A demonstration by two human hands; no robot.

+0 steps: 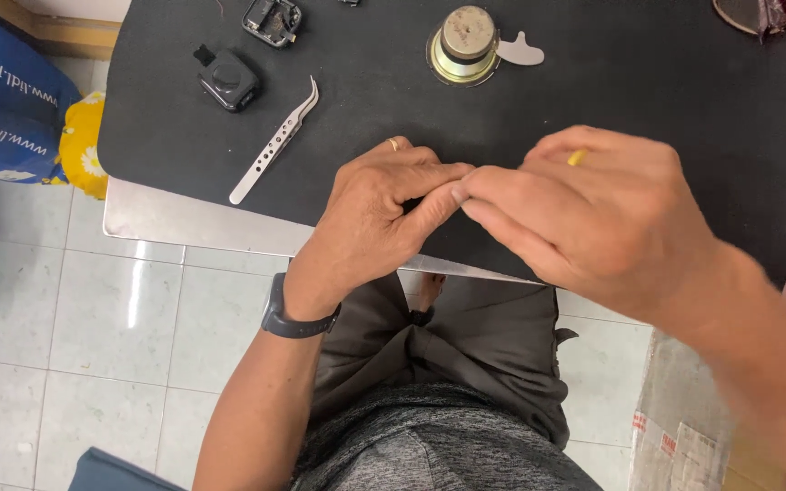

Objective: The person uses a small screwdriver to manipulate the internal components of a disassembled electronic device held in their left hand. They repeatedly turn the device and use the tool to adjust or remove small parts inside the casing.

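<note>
Pinching fingertips together: left hand (379, 214), right hand (593, 214); item possibly hidden.

Right of the left hand (375, 218), blurred right hand (593, 218), fingers (493, 195) curled over something unseen; only a small yellow tip (577, 157) showing, kind impossible to tell. Above that left hand, black gadget (272, 20) cut off by the top edge. Far right, a dark round object (757, 14) clipped at the corner.
</note>
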